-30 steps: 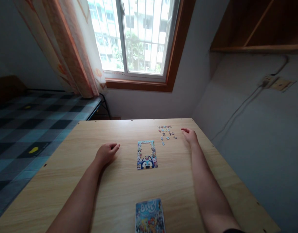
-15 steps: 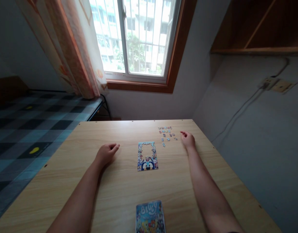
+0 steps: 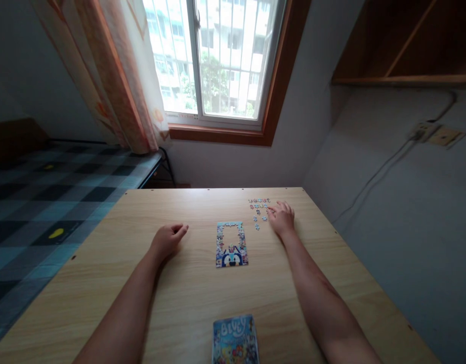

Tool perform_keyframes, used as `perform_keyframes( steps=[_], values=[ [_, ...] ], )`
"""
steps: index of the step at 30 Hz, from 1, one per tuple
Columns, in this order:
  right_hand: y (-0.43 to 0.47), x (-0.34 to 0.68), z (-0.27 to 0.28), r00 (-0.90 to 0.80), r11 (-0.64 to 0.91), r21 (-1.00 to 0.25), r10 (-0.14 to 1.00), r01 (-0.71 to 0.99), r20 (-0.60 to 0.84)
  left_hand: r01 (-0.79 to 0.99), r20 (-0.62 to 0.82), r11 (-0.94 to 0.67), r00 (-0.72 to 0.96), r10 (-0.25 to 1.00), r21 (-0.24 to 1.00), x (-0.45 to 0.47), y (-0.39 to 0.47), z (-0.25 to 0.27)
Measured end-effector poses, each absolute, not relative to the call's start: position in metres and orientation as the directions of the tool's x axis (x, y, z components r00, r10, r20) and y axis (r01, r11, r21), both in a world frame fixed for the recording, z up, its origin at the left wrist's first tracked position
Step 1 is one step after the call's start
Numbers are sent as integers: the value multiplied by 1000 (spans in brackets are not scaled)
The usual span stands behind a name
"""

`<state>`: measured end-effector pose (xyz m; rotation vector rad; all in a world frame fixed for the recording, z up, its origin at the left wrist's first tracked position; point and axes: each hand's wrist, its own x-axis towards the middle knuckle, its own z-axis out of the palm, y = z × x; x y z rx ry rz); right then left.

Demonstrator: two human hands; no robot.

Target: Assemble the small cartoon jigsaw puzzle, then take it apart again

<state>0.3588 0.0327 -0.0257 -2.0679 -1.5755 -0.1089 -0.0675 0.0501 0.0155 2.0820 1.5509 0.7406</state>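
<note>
A partly assembled jigsaw puzzle [image 3: 231, 260] lies flat on the wooden table; its border is joined round a gap in the middle, and a blue dog's face shows at its near edge. Loose puzzle pieces [image 3: 259, 200] are spread in loose rows beyond it to the right. Over the right side of these pieces is my right hand [image 3: 282, 217], fingers apart and stretched out, covering some of them. Whether a fingertip touches a piece I cannot tell. My left hand [image 3: 169, 238] rests on the table left of the puzzle, fingers curled closed, with nothing visible in it.
A blue puzzle box [image 3: 236, 341] marked "Bluey" lies at the table's near side. The table [image 3: 195, 293] ends at a wall below a window [image 3: 233, 60]. A bed [image 3: 92, 177] with a checked cover stands left; a cable [image 3: 373, 174] hangs on the right wall.
My right hand has moved left from beside the loose pieces to over the rightmost ones, and its fingers have spread. My left hand stays in place. The view has shifted slightly.
</note>
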Motion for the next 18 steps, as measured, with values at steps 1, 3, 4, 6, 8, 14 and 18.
perform_keyframes(
  steps=[1, 3, 4, 6, 8, 14, 18],
  values=[
    [32, 357, -26, 309, -184, -342, 880, 922, 360, 728, 154, -274, 228, 961, 628, -68, 50, 15],
    [31, 356, -27, 307, -198, -325, 893, 925, 329, 730, 149, -271, 229, 962, 628, -68, 50, 15],
    [31, 356, -27, 308, -203, -324, 897, 924, 316, 730, 146, -270, 230, 962, 628, -67, 50, 15],
    [30, 357, -26, 313, -210, -330, 902, 920, 299, 731, 146, -268, 227, 963, 628, -67, 50, 15],
    [29, 357, -25, 321, -216, -340, 901, 915, 291, 731, 148, -269, 227, 962, 627, -67, 50, 15],
    [29, 356, -22, 346, -244, -344, 897, 907, 276, 737, 144, -263, 222, 964, 623, -67, 50, 15],
    [29, 356, -22, 335, -230, -357, 904, 905, 266, 730, 139, -255, 217, 966, 635, -67, 49, 15]
  ],
)
